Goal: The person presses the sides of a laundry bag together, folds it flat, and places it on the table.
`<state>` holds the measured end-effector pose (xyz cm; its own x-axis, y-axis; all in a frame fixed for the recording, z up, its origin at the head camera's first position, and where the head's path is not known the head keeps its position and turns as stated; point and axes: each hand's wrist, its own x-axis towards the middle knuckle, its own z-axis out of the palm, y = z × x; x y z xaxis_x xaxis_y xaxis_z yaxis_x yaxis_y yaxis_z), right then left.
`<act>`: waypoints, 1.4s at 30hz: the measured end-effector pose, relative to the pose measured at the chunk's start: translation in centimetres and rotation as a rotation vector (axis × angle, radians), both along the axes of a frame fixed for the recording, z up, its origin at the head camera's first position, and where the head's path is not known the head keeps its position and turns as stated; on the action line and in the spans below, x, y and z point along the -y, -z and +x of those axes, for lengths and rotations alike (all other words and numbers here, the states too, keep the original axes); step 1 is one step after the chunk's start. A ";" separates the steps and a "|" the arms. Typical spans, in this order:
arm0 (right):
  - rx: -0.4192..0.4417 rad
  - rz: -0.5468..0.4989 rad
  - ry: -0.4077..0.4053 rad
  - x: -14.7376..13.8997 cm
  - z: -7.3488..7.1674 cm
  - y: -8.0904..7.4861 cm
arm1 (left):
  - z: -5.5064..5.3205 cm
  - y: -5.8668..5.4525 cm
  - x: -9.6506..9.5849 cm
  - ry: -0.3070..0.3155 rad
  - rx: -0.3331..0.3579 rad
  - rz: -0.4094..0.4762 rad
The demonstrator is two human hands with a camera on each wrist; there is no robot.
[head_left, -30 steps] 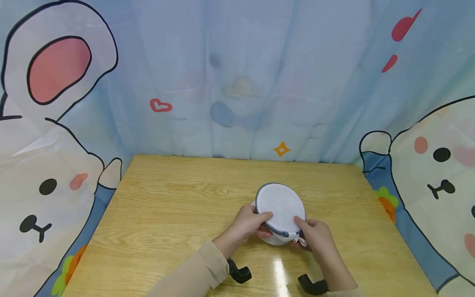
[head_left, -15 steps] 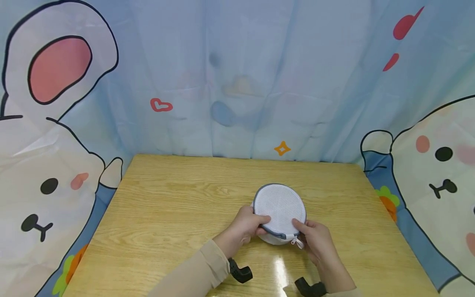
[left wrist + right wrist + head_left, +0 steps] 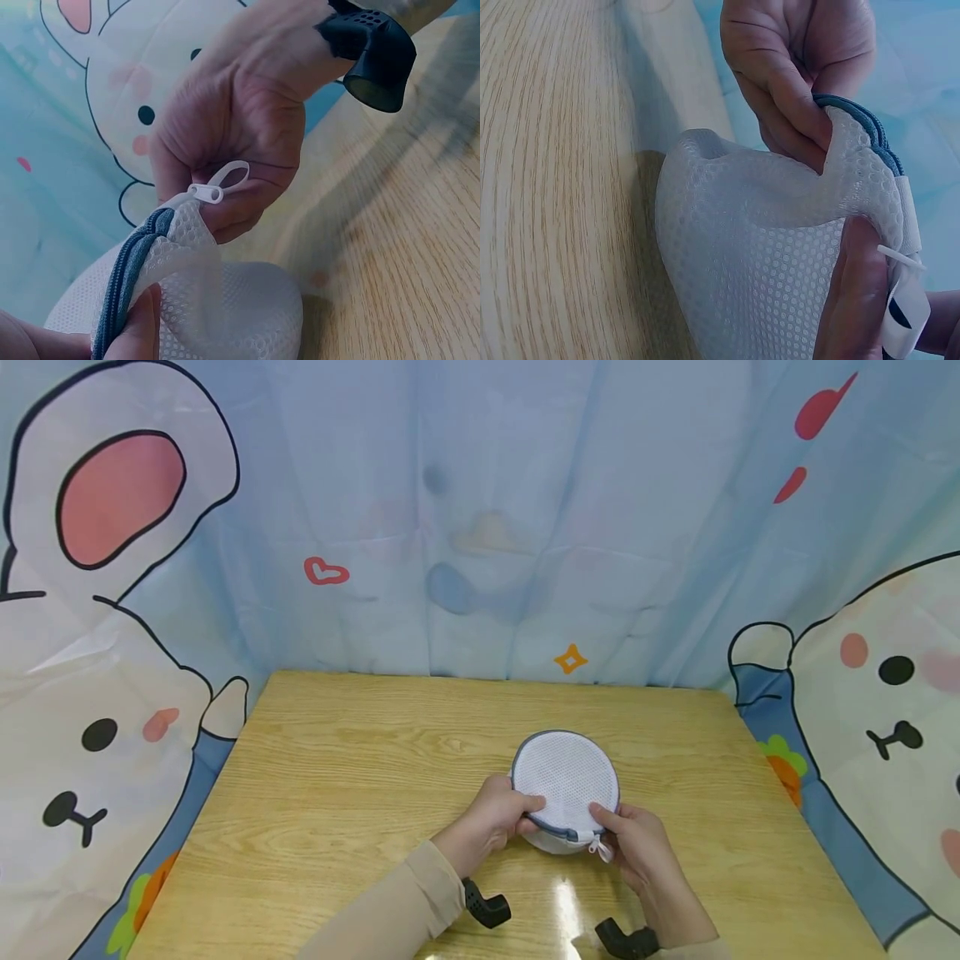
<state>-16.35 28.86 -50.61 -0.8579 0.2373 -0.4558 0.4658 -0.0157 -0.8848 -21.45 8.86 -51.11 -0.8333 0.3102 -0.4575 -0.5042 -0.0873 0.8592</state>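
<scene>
A round white mesh laundry bag (image 3: 564, 772) with a blue-grey zipper along its top edge stands right of the table's middle. My left hand (image 3: 487, 822) pinches its left rim, thumb on top and fingers beneath. On the other side my right hand (image 3: 647, 852) pinches the rim close to the zipper's end. The white zipper pull (image 3: 205, 193) with its loop hangs beside the right hand in the left wrist view. Soft mesh walls (image 3: 757, 247) bulge under the rim in the right wrist view. The zipper looks shut along the stretch between the hands (image 3: 120, 281).
The wooden table (image 3: 337, 777) extends around the bag and ends at a blue curtain (image 3: 480, 485) with cartoon rabbits at the back and sides. Black camera mounts sit on the left wrist (image 3: 487, 906) and right wrist (image 3: 626, 937).
Both hands have shifted slightly left with the bag's top, and the fingers under the rim have drawn up closer to it. Over the last half second almost nothing moves.
</scene>
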 end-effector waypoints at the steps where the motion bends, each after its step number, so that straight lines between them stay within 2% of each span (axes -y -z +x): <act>1: 0.000 0.002 0.001 0.0 0.0 0.0 | 0.0 0.0 0.0 0.001 0.002 0.001; 9: -0.004 0.016 0.004 -0.2 0.0 -0.1 | -0.1 0.1 0.2 0.020 0.019 0.059; 11: -0.006 0.025 -0.008 -0.3 0.0 -0.2 | -0.2 0.1 0.4 0.035 0.014 0.090; 14: -0.005 0.073 -0.041 -0.5 0.1 -0.5 | -0.3 -0.1 0.7 0.061 0.010 0.090; 17: -0.001 0.171 -0.058 -1.1 0.3 -0.8 | -0.5 -0.4 1.1 0.065 -0.003 0.039; 21: -0.021 0.303 -0.066 -2.0 0.1 -1.3 | -1.0 -0.9 1.3 -0.009 -0.070 -0.105; 24: -0.082 0.470 -0.102 -2.6 -0.1 -1.9 | -1.3 -1.7 1.2 -0.069 -0.239 -0.320; 27: -0.195 0.714 -0.175 -2.7 -0.3 -2.7 | -1.4 -2.5 1.0 -0.073 -0.490 -0.591; 29: -0.326 0.862 -0.230 -2.5 -0.4 -3.0 | -1.3 -3.0 0.7 -0.031 -0.668 -0.740; 32: -0.515 1.052 -0.329 -1.9 -0.8 -3.0 | -1.2 -3.5 0.0 0.078 -0.909 -0.926; 34: -0.578 1.163 -0.390 -1.4 -1.0 -2.7 | -1.0 -3.7 -0.5 0.154 -1.040 -1.021; 37: -0.559 1.292 -0.487 -0.7 -1.1 -2.3 | -0.7 -3.6 -1.3 0.245 -1.162 -1.125; 42: -0.496 1.355 -0.574 -0.2 -1.1 -1.6 | -0.4 -2.8 -2.0 0.347 -1.219 -1.222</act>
<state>-17.44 29.01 -49.00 -0.9694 -0.1796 0.1674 -0.2053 0.9669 -0.1514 -21.88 10.85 -48.30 -0.8227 0.5180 0.2343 0.5633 0.7985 0.2124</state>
